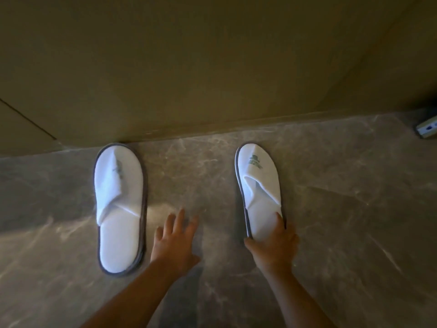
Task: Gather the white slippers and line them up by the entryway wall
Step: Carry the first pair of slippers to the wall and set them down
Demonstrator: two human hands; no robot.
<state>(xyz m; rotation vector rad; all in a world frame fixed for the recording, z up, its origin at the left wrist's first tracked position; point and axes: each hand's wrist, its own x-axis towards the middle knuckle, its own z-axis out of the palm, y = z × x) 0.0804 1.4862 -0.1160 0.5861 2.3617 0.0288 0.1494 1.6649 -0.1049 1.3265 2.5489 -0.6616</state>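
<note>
Two white slippers with grey trim lie on the grey marble floor, toes toward the wall point(212, 67). The left slipper point(119, 207) lies flat with its toe at the foot of the wall. The right slipper point(259, 185) is tilted on its edge, its toe a little short of the wall. My right hand point(274, 245) grips that slipper's heel, fingers on the insole and thumb at its left rim. My left hand point(175, 240) hovers over the bare floor between the two slippers, fingers spread, holding nothing, just right of the left slipper's heel.
The marble floor point(343, 221) stretches to the right and toward me. A small white device point(428, 130) sits on the floor at the far right near the wall corner. A dark seam point(28, 121) runs diagonally across the wall panel at the left.
</note>
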